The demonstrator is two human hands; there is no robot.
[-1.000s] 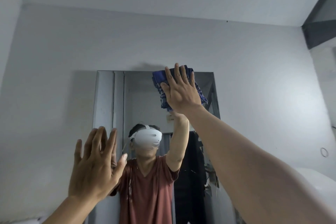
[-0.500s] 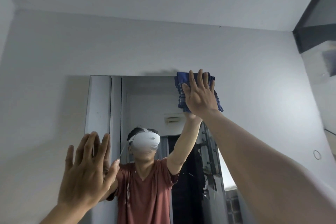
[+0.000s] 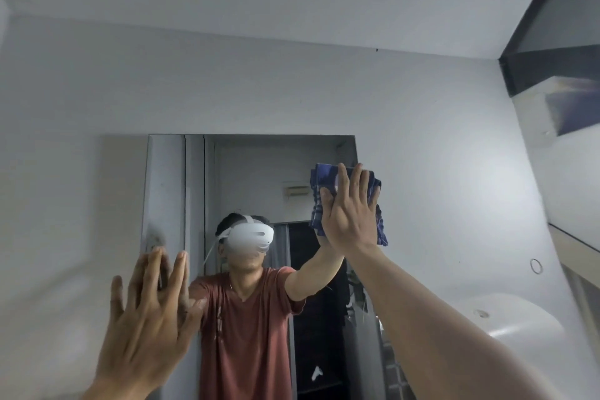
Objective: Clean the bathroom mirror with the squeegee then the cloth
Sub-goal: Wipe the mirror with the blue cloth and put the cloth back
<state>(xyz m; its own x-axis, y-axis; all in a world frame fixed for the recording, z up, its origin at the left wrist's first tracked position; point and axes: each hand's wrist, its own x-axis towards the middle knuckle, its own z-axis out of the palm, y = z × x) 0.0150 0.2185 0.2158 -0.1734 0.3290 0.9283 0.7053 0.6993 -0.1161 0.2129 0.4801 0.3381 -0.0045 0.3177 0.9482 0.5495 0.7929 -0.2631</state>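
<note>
The frameless mirror point(image 3: 259, 172) hangs on the grey wall and reflects a person in a red shirt with a white headset. My right hand point(image 3: 352, 214) presses a folded blue checked cloth point(image 3: 319, 182) flat against the mirror's right edge, a little below its top corner. My left hand point(image 3: 152, 318) is raised with fingers spread, its palm toward the mirror's lower left part, holding nothing. No squeegee is in view.
A white basin point(image 3: 516, 325) sits low on the right. A small ring hook point(image 3: 535, 266) is fixed to the wall right of the mirror. A dark beam point(image 3: 552, 71) and a shelf edge run along the upper right.
My right hand has slid the cloth rightward along the top of the mirror and then down its right edge. The view has tilted upward. My left hand stays raised at the lower left.
</note>
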